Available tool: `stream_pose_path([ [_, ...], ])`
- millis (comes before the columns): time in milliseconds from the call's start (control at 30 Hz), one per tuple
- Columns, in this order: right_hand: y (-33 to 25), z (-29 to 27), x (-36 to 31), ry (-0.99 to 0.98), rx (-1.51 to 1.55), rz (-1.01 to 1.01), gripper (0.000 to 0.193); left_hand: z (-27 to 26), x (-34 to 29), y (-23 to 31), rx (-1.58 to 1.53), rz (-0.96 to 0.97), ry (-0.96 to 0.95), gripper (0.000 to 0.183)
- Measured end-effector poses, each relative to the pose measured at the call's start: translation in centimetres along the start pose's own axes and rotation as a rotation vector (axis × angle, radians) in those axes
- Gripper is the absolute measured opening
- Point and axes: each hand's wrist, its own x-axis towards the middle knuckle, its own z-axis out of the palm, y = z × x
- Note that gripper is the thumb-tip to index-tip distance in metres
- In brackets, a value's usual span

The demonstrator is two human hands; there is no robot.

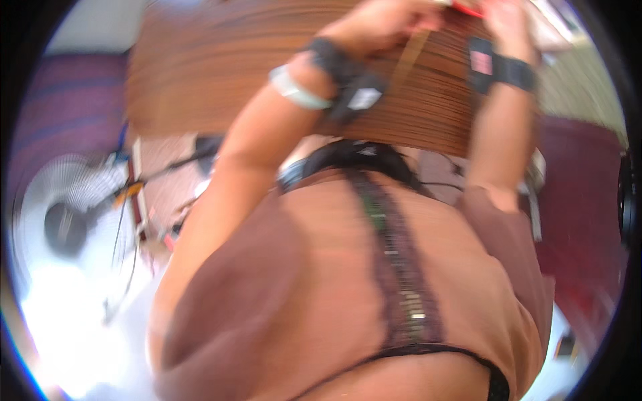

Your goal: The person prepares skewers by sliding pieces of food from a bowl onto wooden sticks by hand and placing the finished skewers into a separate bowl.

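Observation:
My left hand (391, 25) reaches over the far side of the table, its fingers curled in and smeared by motion. A thin tan strip (409, 60) runs down from beside its fingers; what the fingers grip is too blurred to make out. Cut off by the upper edge of the picture, my right hand (507, 25) is to the right of it. Close against the right hand's fingers shows a curved red thing (467, 9), mostly out of the picture, its kind unclear. Both wrists wear dark bands, and a pale band circles my left forearm.
The brown wood-grain table (200, 73) lies under my forearms. At the left stands a fan (67, 227) with a wire cage, and cords hang near it. Purple-red surfaces are at the left and right (578, 200). A pale, ribbed surface (585, 83) is at the upper right.

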Motion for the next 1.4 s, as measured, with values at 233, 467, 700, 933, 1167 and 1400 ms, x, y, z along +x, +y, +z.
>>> stream_pose_path([
  [233,1.1,-0.5,6.9,0.111,1.248,0.26,0.02,-2.2,1.2,5.9,0.015,-0.074,-0.061,0.009],
  [467,5.0,7.5,3.8,0.196,1.388,0.149,0.021,-0.7,0.4,-0.5,0.201,-0.088,0.067,0.017],
  [700,17.4,6.3,11.9,-0.15,1.626,0.157,0.021,0.5,8.9,-4.0,0.08,-0.013,-0.122,0.008],
  [933,3.8,5.8,12.5,0.137,1.478,0.298,0.028,-1.6,6.7,6.6,0.163,-0.064,-0.115,0.009],
  [1167,4.1,6.2,9.3,0.109,1.46,0.265,0.026,-3.0,5.6,3.1,0.359,-0.009,-0.054,0.025],
  [1400,6.6,7.2,9.5,-0.031,1.576,0.213,0.024,-2.7,5.1,2.0,0.296,-0.057,0.006,0.019],
])
